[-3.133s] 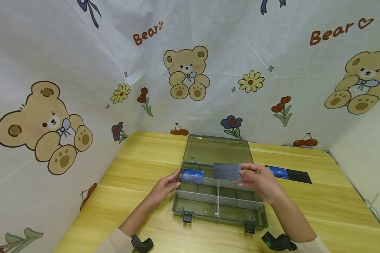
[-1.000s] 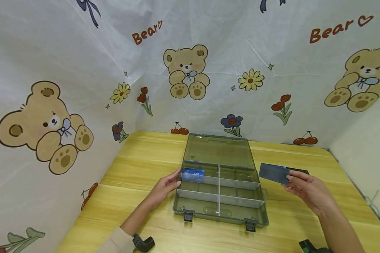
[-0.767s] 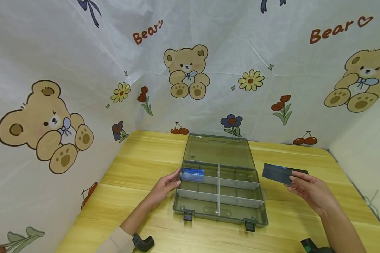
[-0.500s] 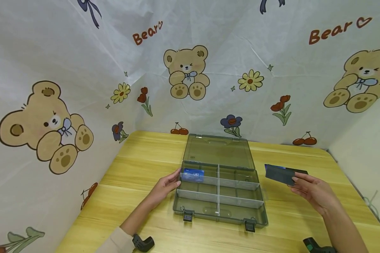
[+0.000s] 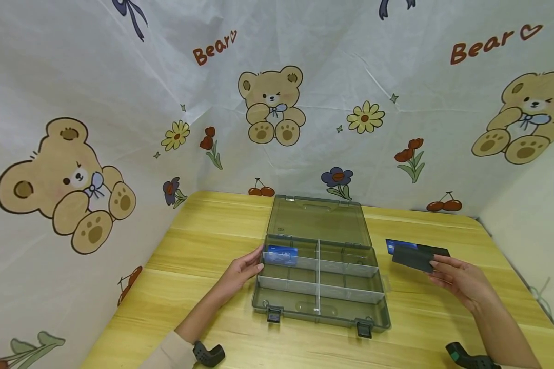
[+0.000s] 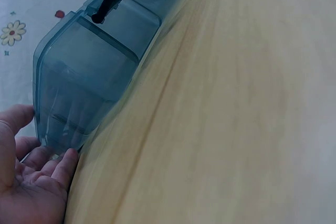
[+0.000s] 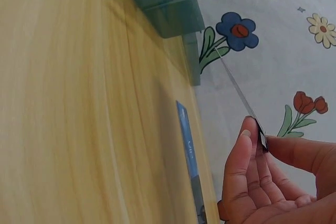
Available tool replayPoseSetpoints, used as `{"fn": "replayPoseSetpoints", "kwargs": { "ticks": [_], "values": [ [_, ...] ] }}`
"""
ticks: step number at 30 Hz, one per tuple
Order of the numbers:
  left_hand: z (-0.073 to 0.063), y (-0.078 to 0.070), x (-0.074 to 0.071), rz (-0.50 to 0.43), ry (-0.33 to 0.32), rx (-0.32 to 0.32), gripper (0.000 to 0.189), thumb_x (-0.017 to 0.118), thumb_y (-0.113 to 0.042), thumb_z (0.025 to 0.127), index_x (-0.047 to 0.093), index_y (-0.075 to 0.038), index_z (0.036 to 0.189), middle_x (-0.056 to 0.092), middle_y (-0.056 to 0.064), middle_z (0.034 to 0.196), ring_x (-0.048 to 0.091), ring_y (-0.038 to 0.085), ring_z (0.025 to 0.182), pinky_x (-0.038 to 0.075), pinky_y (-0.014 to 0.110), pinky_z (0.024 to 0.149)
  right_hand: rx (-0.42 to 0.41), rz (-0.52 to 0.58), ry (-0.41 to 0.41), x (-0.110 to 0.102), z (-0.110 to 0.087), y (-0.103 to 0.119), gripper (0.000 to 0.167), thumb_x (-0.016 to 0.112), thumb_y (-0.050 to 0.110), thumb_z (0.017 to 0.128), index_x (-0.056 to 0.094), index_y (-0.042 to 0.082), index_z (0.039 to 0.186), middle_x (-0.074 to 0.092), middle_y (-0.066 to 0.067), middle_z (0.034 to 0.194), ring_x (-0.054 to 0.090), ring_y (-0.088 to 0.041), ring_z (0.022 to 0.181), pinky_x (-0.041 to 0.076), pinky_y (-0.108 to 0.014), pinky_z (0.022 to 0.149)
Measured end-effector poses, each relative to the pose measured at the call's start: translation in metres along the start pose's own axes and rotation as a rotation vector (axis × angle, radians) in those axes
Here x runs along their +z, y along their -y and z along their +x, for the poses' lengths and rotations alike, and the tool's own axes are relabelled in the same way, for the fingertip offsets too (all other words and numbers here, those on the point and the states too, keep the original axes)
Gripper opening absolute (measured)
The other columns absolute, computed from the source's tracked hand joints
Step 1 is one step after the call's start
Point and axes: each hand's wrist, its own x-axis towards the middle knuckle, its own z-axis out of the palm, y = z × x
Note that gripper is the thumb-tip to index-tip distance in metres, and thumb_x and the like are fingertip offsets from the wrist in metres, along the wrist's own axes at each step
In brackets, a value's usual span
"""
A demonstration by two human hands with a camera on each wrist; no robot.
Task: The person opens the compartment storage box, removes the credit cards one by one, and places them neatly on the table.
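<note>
Two hands work apart: left of centre in the frame, the left hand [image 5: 239, 272] grips the side wall of the open box [image 5: 343, 309], thumb near its rim, probably to stop it sliding, while at right the right hand [image 5: 460, 281] pinches a dark card [image 5: 411, 258] by one end, presumably to leave the rest free. That card hangs above the table [image 5: 212, 225], partly hiding a loose blue card [image 5: 397, 246] and a black card [image 5: 438, 250] lying end to end. Over to the box: lid [image 5: 320, 220] laid back, translucent dividers [image 5: 291, 287] making six compartments, and one blue VIP card [image 5: 281, 253] sitting in the back-left one, its lower part showing through the divider.
</note>
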Motion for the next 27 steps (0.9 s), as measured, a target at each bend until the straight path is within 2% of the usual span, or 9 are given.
{"fn": "replayPoseSetpoints", "kwargs": {
  "ticks": [17, 25, 27],
  "values": [
    [0.000, 0.004, -0.002, 0.000, 0.008, 0.019, 0.063, 0.058, -0.028, 0.105, 0.030, -0.018, 0.161, 0.022, 0.004, 0.166, 0.024, 0.026, 0.151, 0.029, 0.037, 0.119, 0.065, -0.144, -0.003, -0.013, 0.008, -0.007, 0.030, 0.058, 0.008, 0.104, 0.076, 0.029, 0.092, 0.071, 0.000, 0.094, 0.074, -0.019, 0.085, 0.062, -0.032, 0.080],
    [0.000, 0.003, -0.002, -0.001, 0.014, 0.016, 0.064, 0.057, -0.030, 0.106, 0.029, -0.018, 0.161, 0.021, 0.003, 0.167, 0.023, 0.025, 0.152, 0.029, 0.037, 0.119, 0.058, -0.208, 0.020, -0.019, 0.016, -0.009, 0.035, 0.052, 0.003, 0.105, 0.074, 0.028, 0.095, 0.070, 0.002, 0.098, 0.074, -0.019, 0.086, 0.062, -0.034, 0.080],
    [0.000, 0.003, -0.001, 0.000, 0.015, 0.015, 0.064, 0.057, -0.031, 0.106, 0.029, -0.018, 0.161, 0.021, 0.002, 0.167, 0.023, 0.024, 0.152, 0.028, 0.038, 0.120, 0.057, -0.218, 0.022, -0.019, 0.017, -0.009, 0.034, 0.051, 0.002, 0.105, 0.075, 0.024, 0.098, 0.070, 0.002, 0.098, 0.074, -0.019, 0.086, 0.062, -0.034, 0.080]
  ]
}}
